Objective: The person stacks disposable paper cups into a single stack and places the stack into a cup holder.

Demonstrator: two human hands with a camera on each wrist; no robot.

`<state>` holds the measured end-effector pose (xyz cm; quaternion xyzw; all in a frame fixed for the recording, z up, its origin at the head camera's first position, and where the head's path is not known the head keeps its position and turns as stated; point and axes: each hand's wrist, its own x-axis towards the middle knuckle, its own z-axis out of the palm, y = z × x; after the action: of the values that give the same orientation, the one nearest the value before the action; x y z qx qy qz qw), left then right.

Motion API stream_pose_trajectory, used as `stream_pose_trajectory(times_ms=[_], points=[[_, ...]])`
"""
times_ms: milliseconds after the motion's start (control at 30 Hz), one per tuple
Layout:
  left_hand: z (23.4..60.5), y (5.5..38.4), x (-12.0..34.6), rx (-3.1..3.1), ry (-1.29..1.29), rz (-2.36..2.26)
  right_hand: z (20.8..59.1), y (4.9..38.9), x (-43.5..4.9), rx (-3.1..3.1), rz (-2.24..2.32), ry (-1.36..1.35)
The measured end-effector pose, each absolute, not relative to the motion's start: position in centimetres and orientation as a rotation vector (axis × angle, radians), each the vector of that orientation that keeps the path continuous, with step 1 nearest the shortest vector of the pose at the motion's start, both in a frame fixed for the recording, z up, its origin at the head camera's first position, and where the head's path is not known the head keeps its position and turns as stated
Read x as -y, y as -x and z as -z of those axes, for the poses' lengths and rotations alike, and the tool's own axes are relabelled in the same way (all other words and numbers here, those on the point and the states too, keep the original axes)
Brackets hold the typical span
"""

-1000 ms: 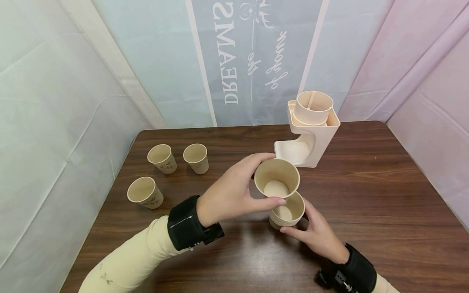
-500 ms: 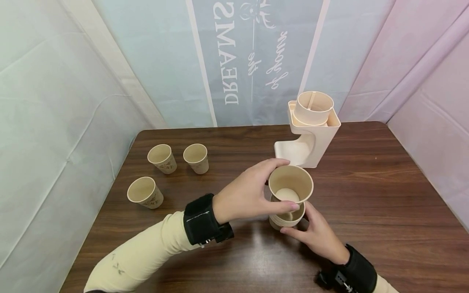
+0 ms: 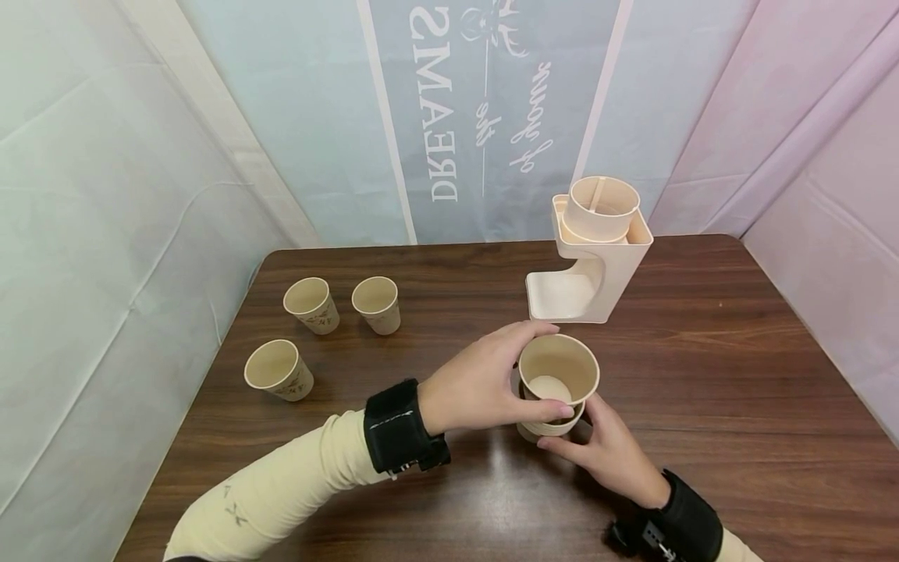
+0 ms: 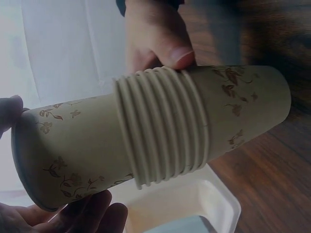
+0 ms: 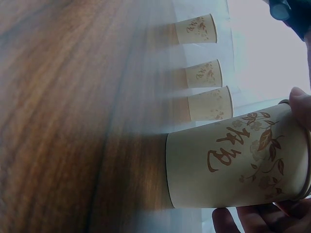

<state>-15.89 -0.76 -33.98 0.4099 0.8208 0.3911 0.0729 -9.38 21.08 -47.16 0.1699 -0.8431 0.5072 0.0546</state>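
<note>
My left hand point(image 3: 477, 386) holds a beige paper cup point(image 3: 559, 363) by its upper part, thumb on the near side. That cup sits partly inside a stack of paper cups point(image 3: 548, 429), its rim well above theirs. In the left wrist view, several stacked rims point(image 4: 163, 126) lie close together between the upper cup and the floral-printed bottom cup point(image 4: 248, 107). My right hand point(image 3: 621, 453) grips the stack near its rims from the right. The right wrist view shows the stack's base point(image 5: 182, 170) upright on the table.
Three separate paper cups point(image 3: 281, 371) stand upright on the left of the brown wooden table point(image 3: 702, 351). Behind the hands stands a cream holder point(image 3: 611, 273) with a round cylinder point(image 3: 600, 222) in its top. A printed cloth point(image 3: 492, 117) hangs behind the table.
My left hand has moved right and down with its cup, from above the stack to partly inside it. The right hand and the three separate cups stay where they were.
</note>
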Motion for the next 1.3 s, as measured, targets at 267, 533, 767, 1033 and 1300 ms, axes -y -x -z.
stream_pose_trajectory(times_ms=[267, 533, 767, 1033, 1300], points=[[35.0, 15.9, 0.6, -2.47, -1.215, -1.157, 47.1, 9.5, -21.0, 2.536, -1.535, -0.525], [35.9, 15.8, 0.5, -2.5, -1.219, -1.11, 46.9, 9.4, -21.0, 2.528, -1.553, -0.539], [36.7, 15.9, 0.4, -2.517, -1.236, -1.084, 46.9, 9.4, -21.0, 2.52, -1.57, -0.548], [37.5, 15.8, 0.5, -2.518, -1.235, -1.075, 46.9, 9.5, -21.0, 2.494, -1.602, -0.565], [38.1, 15.8, 0.5, -2.499, -1.243, -1.069, 47.0, 9.5, -21.0, 2.51, -1.591, -0.554]])
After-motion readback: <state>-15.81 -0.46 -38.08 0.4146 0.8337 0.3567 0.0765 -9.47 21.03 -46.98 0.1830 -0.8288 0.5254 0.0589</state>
